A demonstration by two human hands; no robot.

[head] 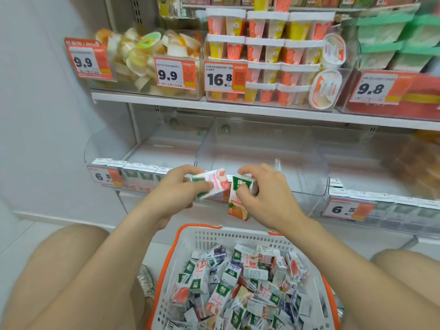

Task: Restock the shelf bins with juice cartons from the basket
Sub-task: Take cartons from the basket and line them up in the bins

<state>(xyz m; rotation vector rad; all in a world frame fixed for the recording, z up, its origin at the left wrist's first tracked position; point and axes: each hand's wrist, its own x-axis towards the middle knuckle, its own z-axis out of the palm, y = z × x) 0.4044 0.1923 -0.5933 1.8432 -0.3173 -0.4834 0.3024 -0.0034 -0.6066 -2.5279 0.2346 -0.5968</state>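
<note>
Left hand (176,189) grips a peach carton (212,183); right hand (264,189) grips an orange carton (239,201) (upright).

The middle bin (252,160) lies open beneath the upper shelf (214,104), walled by clear dividers (204,144) each side.

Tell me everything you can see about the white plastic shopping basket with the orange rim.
The white plastic shopping basket with the orange rim has slotted, perforated walls and orange handle parts at its far edge. It sits upright between the person's bare legs, heaped with small juice cartons printed green, pink and purple. Neither the left hand nor the right hand touches it.
</note>
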